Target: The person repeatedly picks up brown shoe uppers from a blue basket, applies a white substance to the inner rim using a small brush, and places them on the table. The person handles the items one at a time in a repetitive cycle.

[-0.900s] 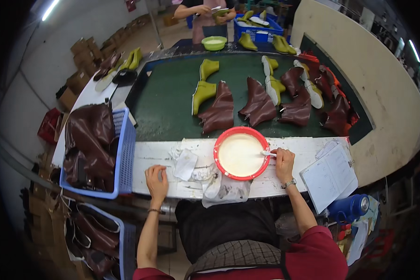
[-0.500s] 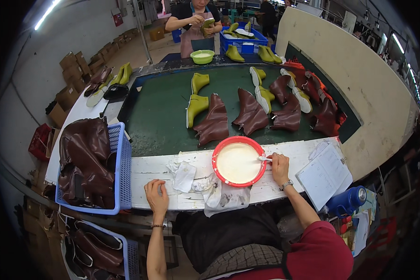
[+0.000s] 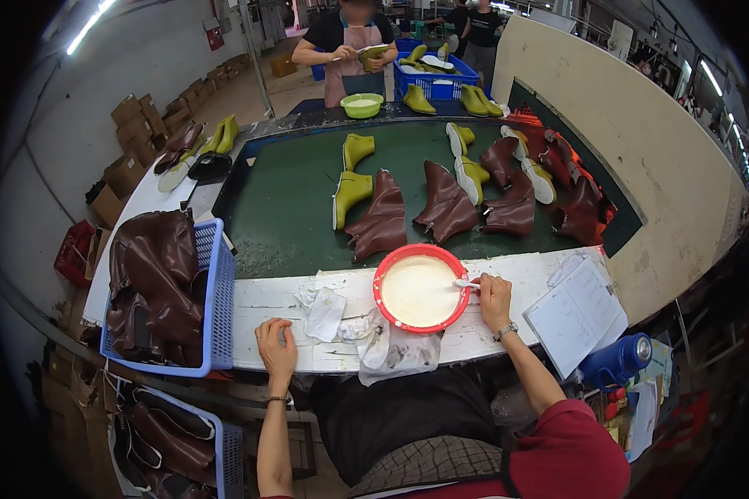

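Observation:
My right hand (image 3: 495, 301) is closed around the white handle of what looks like a brush (image 3: 467, 284), whose end dips over the rim of a red bowl (image 3: 380, 305). Creamy white liquid (image 3: 419, 291) fills much of that bowl. On the white table edge rests my left hand (image 3: 276, 343), empty, its fingers loosely bent and thumb apart. Crumpled white cloths (image 3: 325, 316) lie between that hand and the bowl. Beyond the bowl, brown boot uppers (image 3: 379, 218) lie on the green belt (image 3: 283, 208), beside green shoe forms (image 3: 352, 193), some with pale soles.
At left stand blue baskets (image 3: 221, 299) of brown uppers, one on the table and one lower. An open notebook (image 3: 570, 312) and a blue bottle (image 3: 620, 360) are at right. Across the belt, a person (image 3: 362, 58) handles a green shoe near a green bowl (image 3: 362, 106).
My right hand keeps its grip at the bowl's right rim; my left hand stays at the table edge. The person opposite has lowered the green shoe slightly, and people show more at the back.

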